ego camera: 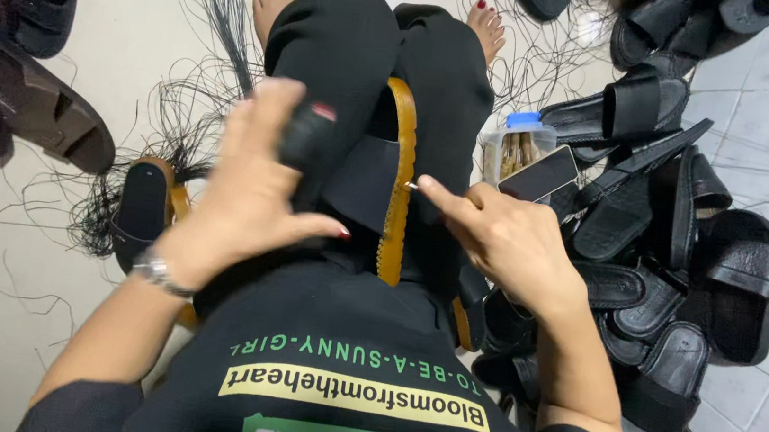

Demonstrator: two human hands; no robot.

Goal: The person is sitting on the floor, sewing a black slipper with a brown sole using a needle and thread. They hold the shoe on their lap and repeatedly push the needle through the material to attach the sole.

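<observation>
Down on the pale floor (32,303), at three o'clock from our lap, we see a heap of black sandals (683,276). Between our knees stands a black sandal (386,188) with a tan sole edge. Our left hand (250,183) rests against it, fingers spread apart and blurred. Our right hand (505,243) pinches a thin needle (412,187) at that tan edge, fingers together.

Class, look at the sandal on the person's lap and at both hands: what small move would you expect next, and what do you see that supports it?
Probably pushing the needle through the tan edge of the sandal. The right hand pinches it with its tip at that edge, while the left hand rests spread on the sandal's black strap, seemingly steadying it.
</observation>
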